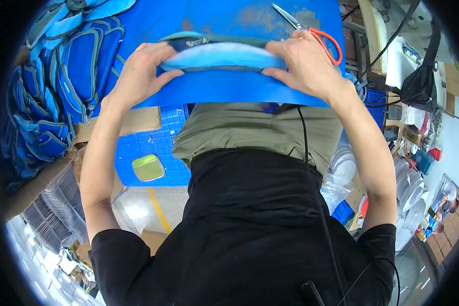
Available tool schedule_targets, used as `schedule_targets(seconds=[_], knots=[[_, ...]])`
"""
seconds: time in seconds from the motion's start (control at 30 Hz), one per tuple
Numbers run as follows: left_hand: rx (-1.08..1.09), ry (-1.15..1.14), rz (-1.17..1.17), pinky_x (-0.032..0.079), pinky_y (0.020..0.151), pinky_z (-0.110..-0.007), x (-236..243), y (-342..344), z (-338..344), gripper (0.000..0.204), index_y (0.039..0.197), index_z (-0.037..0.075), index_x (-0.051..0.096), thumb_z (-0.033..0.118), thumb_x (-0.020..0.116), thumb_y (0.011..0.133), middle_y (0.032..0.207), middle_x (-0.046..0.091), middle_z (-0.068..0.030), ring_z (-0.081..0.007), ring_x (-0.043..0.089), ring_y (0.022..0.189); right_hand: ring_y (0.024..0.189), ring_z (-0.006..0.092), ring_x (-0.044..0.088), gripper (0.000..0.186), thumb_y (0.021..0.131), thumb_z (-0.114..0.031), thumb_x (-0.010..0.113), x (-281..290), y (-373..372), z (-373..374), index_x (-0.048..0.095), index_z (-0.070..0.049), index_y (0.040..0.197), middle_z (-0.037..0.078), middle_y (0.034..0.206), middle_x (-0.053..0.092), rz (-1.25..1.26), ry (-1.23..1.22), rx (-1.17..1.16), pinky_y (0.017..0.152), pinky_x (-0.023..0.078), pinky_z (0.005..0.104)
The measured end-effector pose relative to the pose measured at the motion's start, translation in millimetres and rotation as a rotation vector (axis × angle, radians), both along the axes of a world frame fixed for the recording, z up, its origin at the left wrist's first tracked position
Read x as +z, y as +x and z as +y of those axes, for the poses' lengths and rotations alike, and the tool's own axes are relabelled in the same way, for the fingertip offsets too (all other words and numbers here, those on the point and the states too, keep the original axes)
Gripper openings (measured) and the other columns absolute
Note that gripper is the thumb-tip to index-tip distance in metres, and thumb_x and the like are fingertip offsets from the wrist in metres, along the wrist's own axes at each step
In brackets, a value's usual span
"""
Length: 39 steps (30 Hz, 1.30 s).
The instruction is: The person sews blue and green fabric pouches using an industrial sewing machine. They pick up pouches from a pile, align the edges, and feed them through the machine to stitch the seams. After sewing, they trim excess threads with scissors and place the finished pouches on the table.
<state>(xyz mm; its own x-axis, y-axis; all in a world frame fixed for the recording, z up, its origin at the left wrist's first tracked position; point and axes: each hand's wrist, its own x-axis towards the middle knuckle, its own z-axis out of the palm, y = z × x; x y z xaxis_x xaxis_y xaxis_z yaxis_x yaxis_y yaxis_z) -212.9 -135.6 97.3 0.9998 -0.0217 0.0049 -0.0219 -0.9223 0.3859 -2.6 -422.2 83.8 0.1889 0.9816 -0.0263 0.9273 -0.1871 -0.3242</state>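
A light-blue fabric piece with dark grey edging (219, 57) stretches lengthwise between my two hands, just above the blue tabletop (229, 91). Its left end is gripped by my left hand (143, 72), thumb at the near edge and fingers over the far side. My right hand (307, 62) pinches the opposite end the same way. Fingertips of both hands are partly hidden by the fabric. Scissors with orange-red handles (327, 43) lie just beyond my right hand, blades pointing to the far left; that hand covers part of them.
Blue fabric pieces with grey edging (81, 66) are heaped along the table's left side. Below stands a blue plastic grid surface (132, 145) bearing a small green-rimmed pouch (148, 168). At right are a black bag (419, 87) and stacked white round pieces (409, 188). A dark cable hangs down my front.
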Motion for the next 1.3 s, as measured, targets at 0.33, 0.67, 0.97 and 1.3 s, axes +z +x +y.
schedule_targets(seconds=[0.33, 0.67, 0.97, 1.3], knots=[[0.013, -0.155, -0.122, 0.053, 0.098, -0.040, -15, 12, -38, 0.068, 0.139, 0.013, 0.060, 0.015, 0.087, 0.077, 0.125, 0.068, -0.0088, -0.0294, 0.065, 0.113, 0.101, 0.0309, 0.071, 0.057, 0.084, -0.021, 0.079, -3, -27, 19, 0.060, -0.013, 0.136, 0.012, 0.104, 0.074, 0.190, 0.232, -0.021, 0.099, 0.047, 0.0443], [0.004, -0.212, -0.050, 0.053, 0.100, -0.042, -12, 12, -36, 0.035, 0.107, 0.006, 0.065, 0.008, 0.084, 0.078, 0.135, 0.066, -0.0097, -0.0339, 0.064, 0.118, 0.093, 0.0335, 0.071, 0.040, 0.083, -0.021, 0.079, -5, -48, 49, 0.066, -0.016, 0.121, 0.010, 0.108, 0.072, 0.291, 0.256, -0.055, 0.081, 0.057, 0.0452], [-0.033, -0.123, -0.066, 0.053, 0.090, -0.044, -26, -1, -35, 0.016, 0.088, 0.007, 0.070, 0.014, 0.083, 0.080, 0.129, 0.069, -0.0063, -0.0316, 0.067, 0.108, 0.097, 0.0283, 0.070, 0.016, 0.084, -0.024, 0.079, -15, -56, 43, 0.077, -0.010, 0.093, 0.005, 0.107, 0.071, 0.231, 0.194, 0.006, 0.086, 0.054, 0.0440], [-0.100, -0.013, -0.044, 0.048, 0.087, -0.041, -22, -2, -37, 0.013, 0.094, 0.007, 0.076, 0.018, 0.076, 0.088, 0.116, 0.069, -0.0045, -0.0270, 0.064, 0.099, 0.102, 0.0254, 0.067, 0.022, 0.087, -0.029, 0.078, -17, -50, 34, 0.076, -0.009, 0.094, 0.005, 0.107, 0.070, 0.112, 0.181, 0.034, 0.091, 0.049, 0.0418]])
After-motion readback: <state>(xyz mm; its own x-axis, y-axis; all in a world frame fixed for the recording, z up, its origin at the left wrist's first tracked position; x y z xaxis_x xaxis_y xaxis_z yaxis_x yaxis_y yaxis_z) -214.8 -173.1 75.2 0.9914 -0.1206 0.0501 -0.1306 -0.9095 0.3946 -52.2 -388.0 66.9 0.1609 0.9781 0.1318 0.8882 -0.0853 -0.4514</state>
